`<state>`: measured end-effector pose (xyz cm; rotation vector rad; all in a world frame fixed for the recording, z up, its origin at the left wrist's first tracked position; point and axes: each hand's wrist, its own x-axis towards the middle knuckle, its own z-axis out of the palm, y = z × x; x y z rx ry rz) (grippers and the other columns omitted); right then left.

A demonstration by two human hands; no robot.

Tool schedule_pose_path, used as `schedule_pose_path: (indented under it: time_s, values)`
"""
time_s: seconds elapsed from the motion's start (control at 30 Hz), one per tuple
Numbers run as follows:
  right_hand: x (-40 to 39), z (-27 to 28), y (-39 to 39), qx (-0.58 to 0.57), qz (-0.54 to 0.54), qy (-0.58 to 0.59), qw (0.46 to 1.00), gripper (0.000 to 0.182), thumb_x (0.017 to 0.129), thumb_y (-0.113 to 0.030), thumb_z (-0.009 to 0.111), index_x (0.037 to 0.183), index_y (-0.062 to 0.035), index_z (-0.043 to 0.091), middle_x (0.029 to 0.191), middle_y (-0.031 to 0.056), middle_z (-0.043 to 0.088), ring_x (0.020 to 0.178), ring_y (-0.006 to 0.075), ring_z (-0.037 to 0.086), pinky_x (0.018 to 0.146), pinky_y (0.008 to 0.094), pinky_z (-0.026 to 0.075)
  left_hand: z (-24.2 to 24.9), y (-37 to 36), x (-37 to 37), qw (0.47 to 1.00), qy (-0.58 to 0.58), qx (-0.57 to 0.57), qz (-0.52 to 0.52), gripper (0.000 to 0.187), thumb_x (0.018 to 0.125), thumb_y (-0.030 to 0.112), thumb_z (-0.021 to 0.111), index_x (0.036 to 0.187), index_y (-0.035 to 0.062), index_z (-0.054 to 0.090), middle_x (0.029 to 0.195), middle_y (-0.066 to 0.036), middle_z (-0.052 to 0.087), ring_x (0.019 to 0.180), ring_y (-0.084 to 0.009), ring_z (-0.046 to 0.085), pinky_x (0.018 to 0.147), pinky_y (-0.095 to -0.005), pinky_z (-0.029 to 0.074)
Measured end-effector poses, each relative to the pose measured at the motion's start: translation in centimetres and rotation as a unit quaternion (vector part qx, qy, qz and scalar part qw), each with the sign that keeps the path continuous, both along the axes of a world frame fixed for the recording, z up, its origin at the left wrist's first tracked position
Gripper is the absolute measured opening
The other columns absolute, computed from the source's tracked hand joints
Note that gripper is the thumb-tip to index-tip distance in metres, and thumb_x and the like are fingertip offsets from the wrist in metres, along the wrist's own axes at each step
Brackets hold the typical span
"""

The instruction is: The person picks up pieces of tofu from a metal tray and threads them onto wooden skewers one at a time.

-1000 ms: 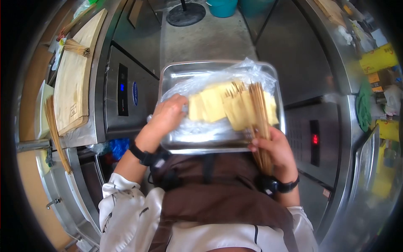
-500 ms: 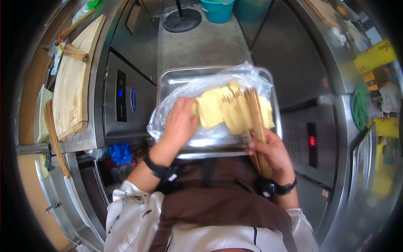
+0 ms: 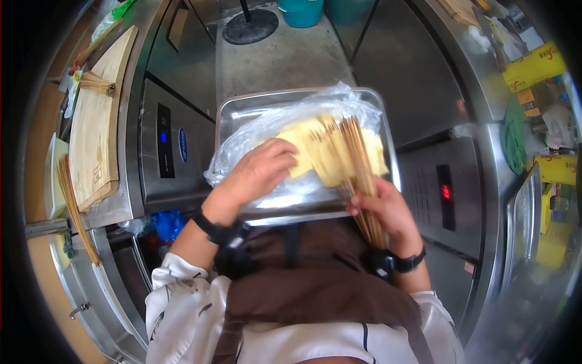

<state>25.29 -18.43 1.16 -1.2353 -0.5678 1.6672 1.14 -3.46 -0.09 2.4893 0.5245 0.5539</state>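
A steel tray lined with clear plastic film is in front of me at the waist. In it lie several soft, flat yellow sheets, resembling tofu skin, some with thin skewers running into them. My right hand is closed around a thick bundle of bamboo skewers, whose tips point away from me over the sheets. At the sheets' left end, my left hand has its fingers curled onto a yellow sheet and hides part of it.
On the left counter, a wooden board carries a small skewer bundle; longer skewers lean nearby. Steel cabinets flank me on both sides. A black round base and a teal bucket stand on the floor ahead.
My left hand has shifted right relative to the tray, over the near sheets, with fingers more curled. My right hand keeps its hold on the skewers. The whole view has shifted slightly.
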Motion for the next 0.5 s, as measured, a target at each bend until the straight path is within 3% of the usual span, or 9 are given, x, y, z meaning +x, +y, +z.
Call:
schedule_pose_path:
  time_s: [0.27, 0.5]
  values:
    - [0.1, 0.0, 0.1, -0.006, -0.001, 0.005, 1.000, 0.022, 0.081, 0.004, 0.061, 0.102, 0.0039, 0.058, 0.077, 0.0034, 0.059, 0.066, 0.0114, 0.057, 0.064, 0.0238, 0.047, -0.5, 1.0, 0.4, 0.998, -0.022, 0.045, -0.031, 0.017, 0.066, 0.000, 0.071, 0.080, 0.0037, 0.062, 0.093, -0.007, 0.060, 0.090, -0.0268, 0.059, 0.073, -0.0355, 0.050]
    - [0.2, 0.0, 0.1, -0.005, 0.005, 0.005, 1.000, 0.020, 0.081, 0.003, 0.061, 0.101, 0.0037, 0.058, 0.078, 0.0034, 0.059, 0.066, 0.0114, 0.057, 0.064, 0.0239, 0.048, -0.2, 1.4, 0.5, 0.999, 0.005, 0.013, -0.033, 0.014, 0.067, 0.000, 0.070, 0.077, 0.0046, 0.063, 0.089, -0.006, 0.060, 0.088, -0.0264, 0.058, 0.072, -0.0337, 0.049]
